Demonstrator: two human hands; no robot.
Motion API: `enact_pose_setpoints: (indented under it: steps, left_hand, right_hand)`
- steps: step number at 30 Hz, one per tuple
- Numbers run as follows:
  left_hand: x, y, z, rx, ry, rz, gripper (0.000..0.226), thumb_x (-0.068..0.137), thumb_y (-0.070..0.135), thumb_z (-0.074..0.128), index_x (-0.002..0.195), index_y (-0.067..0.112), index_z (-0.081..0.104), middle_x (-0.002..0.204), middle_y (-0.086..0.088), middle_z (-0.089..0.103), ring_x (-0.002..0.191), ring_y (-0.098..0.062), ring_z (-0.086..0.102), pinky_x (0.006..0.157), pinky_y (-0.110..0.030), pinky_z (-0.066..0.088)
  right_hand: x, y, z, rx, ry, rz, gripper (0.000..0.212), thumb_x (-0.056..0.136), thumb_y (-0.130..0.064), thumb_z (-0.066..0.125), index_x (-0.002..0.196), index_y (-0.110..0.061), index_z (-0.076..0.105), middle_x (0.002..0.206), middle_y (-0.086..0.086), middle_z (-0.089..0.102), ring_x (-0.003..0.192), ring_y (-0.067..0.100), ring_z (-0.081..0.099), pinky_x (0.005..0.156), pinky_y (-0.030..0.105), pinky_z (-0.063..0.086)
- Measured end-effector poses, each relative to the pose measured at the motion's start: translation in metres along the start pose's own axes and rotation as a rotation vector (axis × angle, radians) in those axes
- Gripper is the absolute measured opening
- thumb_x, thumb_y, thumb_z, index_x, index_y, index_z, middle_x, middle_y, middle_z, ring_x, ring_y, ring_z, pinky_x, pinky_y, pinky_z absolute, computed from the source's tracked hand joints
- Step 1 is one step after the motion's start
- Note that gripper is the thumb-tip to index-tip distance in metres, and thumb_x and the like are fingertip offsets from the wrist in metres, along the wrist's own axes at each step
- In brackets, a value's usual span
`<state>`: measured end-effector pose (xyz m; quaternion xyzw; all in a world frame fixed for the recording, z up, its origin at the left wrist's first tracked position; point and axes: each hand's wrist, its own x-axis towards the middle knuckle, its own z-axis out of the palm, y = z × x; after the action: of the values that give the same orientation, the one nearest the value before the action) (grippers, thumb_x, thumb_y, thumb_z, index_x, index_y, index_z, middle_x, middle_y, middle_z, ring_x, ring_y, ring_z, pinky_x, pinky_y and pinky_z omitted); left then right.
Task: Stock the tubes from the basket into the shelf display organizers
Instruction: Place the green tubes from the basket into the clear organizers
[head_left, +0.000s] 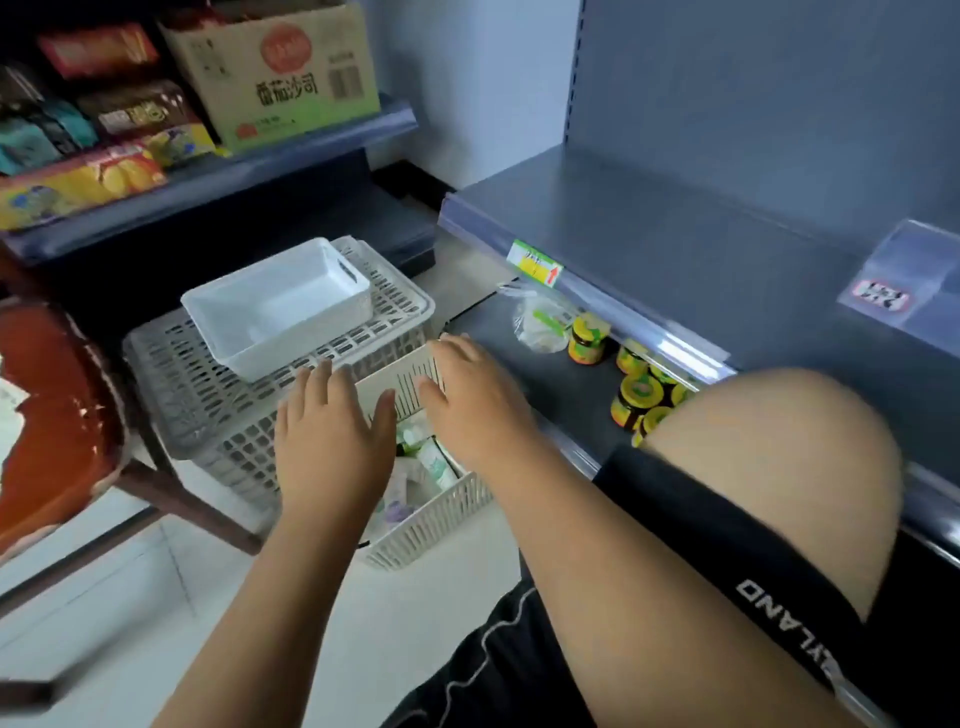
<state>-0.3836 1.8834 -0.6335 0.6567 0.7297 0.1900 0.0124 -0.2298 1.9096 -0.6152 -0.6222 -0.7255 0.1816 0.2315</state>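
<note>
Cardboard box (283, 73) beside snack packets (83, 182); yellow-lidded jars (588, 340) beside a plastic bag (535, 325).

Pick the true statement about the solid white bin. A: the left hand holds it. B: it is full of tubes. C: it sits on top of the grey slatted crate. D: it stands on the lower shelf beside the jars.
C: the white bin rests empty on the grey slatted crate.

The basket (436, 512) on the floor is open at the top; a larger crate (208, 405) carrying a white bin (332, 291) stands just behind it. On the lower shelf (561, 395), jars (588, 340) and a bag (537, 325) sit back under the upper shelf's (649, 223) front edge; the lower shelf's front strip lies bare.
</note>
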Motion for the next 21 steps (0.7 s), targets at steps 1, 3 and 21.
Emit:
enact_pose_setpoints:
  steps: [1, 3, 21]
  left_hand:
    - [0.000, -0.012, 0.016, 0.005, -0.043, -0.025, 0.062, 0.101, 0.053, 0.044, 0.144, 0.008, 0.046, 0.156, -0.013, 0.043, 0.150, -0.033, 0.029, 0.123, -0.052, 0.025]
    - [-0.002, -0.031, 0.048, 0.010, -0.142, -0.080, 0.060, 0.099, 0.053, 0.046, 0.142, 0.010, 0.048, 0.155, -0.011, 0.045, 0.149, -0.032, 0.031, 0.122, -0.052, 0.026]
    - [0.059, -0.078, 0.293, -0.018, -0.761, -0.321, 0.048, 0.095, 0.032, 0.047, 0.140, 0.015, 0.048, 0.147, -0.012, 0.047, 0.137, -0.032, 0.042, 0.114, -0.044, 0.036]
  right_hand:
    - [0.004, 0.012, 0.015, -0.025, -0.073, 0.056, 0.029, 0.099, -0.031, 0.050, 0.122, -0.015, 0.057, 0.133, 0.006, 0.057, 0.122, 0.028, 0.053, 0.093, 0.037, 0.045]
    - [0.013, 0.034, 0.039, -0.040, -0.196, 0.182, 0.020, 0.100, -0.028, 0.050, 0.113, -0.015, 0.057, 0.122, 0.006, 0.059, 0.112, 0.030, 0.058, 0.079, 0.034, 0.041]
    - [0.121, 0.160, 0.186, 0.098, -0.565, 0.658, 0.034, 0.099, -0.008, 0.046, 0.129, -0.010, 0.059, 0.114, 0.011, 0.062, 0.097, 0.027, 0.060, 0.083, 0.036, 0.053]
